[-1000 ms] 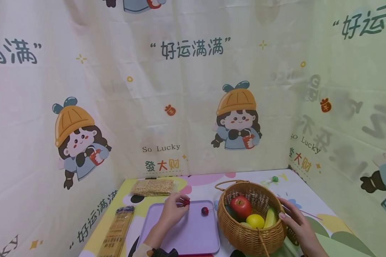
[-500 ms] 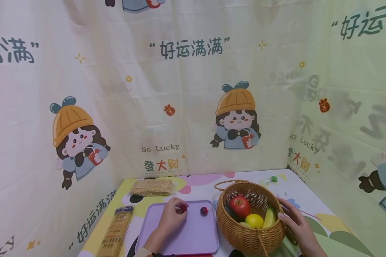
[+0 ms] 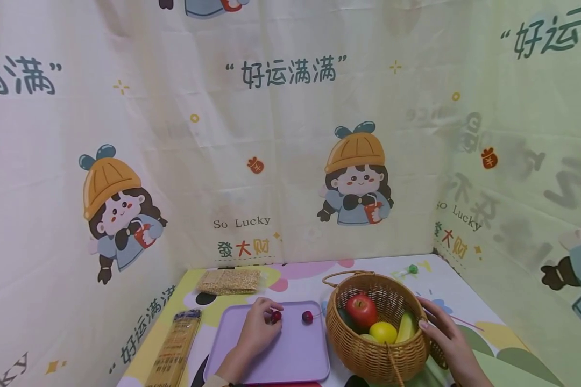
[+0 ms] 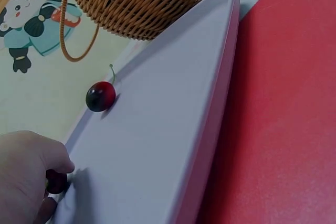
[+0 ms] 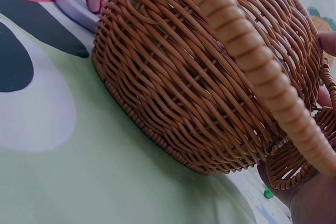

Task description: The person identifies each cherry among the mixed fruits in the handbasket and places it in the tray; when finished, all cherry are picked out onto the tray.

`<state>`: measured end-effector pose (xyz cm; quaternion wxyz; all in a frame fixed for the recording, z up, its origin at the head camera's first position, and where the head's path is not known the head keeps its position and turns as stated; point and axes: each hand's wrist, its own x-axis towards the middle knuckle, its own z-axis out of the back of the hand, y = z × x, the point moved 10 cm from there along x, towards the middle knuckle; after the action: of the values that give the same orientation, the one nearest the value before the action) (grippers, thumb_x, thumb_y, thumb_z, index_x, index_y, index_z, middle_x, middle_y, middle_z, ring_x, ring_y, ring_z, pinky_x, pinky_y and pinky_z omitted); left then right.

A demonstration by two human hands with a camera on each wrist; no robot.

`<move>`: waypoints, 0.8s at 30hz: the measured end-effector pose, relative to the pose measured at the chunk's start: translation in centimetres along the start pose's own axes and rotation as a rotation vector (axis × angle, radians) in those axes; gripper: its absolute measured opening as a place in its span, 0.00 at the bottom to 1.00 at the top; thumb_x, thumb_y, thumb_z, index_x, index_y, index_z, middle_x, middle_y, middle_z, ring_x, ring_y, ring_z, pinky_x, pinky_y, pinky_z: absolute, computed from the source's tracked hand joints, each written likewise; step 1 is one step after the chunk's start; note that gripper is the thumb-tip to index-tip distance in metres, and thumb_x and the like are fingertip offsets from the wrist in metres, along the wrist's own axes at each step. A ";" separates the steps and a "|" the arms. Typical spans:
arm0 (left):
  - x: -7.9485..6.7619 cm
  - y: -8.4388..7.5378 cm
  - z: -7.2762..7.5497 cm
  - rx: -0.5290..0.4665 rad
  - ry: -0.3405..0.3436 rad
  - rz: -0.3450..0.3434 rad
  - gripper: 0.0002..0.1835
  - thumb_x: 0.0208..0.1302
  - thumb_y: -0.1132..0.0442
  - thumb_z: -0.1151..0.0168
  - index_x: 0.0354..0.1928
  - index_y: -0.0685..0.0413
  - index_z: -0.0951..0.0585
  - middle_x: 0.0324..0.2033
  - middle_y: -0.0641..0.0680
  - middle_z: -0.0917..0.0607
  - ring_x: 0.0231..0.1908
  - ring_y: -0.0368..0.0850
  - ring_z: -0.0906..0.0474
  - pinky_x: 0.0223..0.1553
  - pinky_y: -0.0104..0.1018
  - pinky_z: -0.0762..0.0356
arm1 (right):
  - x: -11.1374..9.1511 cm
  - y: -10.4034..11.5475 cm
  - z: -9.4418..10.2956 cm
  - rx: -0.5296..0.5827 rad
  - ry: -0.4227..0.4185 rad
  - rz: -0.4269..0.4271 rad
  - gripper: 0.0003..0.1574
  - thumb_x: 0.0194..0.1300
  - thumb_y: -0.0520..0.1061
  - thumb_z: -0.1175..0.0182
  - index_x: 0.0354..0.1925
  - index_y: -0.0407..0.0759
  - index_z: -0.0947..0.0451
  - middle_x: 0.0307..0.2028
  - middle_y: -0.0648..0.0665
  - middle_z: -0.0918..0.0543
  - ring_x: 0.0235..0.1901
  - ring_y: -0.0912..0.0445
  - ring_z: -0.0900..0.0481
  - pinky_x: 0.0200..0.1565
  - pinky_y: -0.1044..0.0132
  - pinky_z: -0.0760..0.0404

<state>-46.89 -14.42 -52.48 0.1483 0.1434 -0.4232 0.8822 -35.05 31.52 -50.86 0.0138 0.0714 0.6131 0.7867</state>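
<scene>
My left hand (image 3: 260,325) is low over the far part of the lilac tray (image 3: 295,355), pinching a dark red cherry (image 3: 276,316) between thumb and fingers. In the left wrist view this cherry (image 4: 56,181) is partly hidden by the hand, right at the tray's surface. A second cherry (image 3: 307,317), with a stem, lies on the tray near its far right corner. On the right, a wicker basket (image 3: 368,363) holds a red apple (image 3: 361,310), a lemon (image 3: 384,332) and a banana (image 3: 407,328). My right hand (image 3: 447,338) grips the basket's right side, thumb at the rim.
A bag of grain (image 3: 229,282) lies behind the tray, and a long brown packet (image 3: 174,346) lies to its left. A small green lollipop (image 3: 412,269) is behind the basket. Printed curtains (image 3: 290,134) surround the table's back and sides.
My left hand has drawn slightly nearer and lowered the cherry toward the tray, and more of the cherry shows now. The right hand and basket have stayed in place.
</scene>
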 end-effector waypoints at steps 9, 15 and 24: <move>0.2 -1.5 0.5 0.030 -0.026 -0.017 0.15 0.59 0.65 0.19 0.46 0.41 0.09 0.52 0.44 0.16 0.57 0.49 0.16 0.58 0.46 0.15 | -0.2 0.1 0.0 0.015 -0.006 0.022 0.38 0.90 0.52 0.49 0.88 0.46 0.43 0.74 0.62 0.35 0.56 0.87 0.32 0.52 0.68 0.16; 0.7 -4.8 0.9 -0.018 -0.043 -0.081 0.16 0.61 0.64 0.18 0.47 0.36 0.11 0.54 0.43 0.15 0.61 0.48 0.16 0.61 0.53 0.15 | -0.2 0.1 0.1 0.004 -0.013 0.022 0.37 0.90 0.50 0.49 0.88 0.46 0.42 0.80 0.51 0.37 0.57 0.86 0.32 0.54 0.67 0.16; 1.7 -11.7 0.2 -0.176 0.067 -0.193 0.17 0.64 0.66 0.20 0.51 0.37 0.11 0.57 0.45 0.14 0.63 0.47 0.18 0.61 0.50 0.10 | -0.2 0.1 0.1 0.015 -0.013 0.033 0.38 0.90 0.51 0.47 0.88 0.46 0.42 0.76 0.58 0.36 0.56 0.89 0.34 0.52 0.72 0.17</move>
<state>-43.91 -7.32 -43.49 0.2583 0.1403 -0.4781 0.8277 -34.80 31.51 -50.76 0.0045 0.0869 0.6176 0.7816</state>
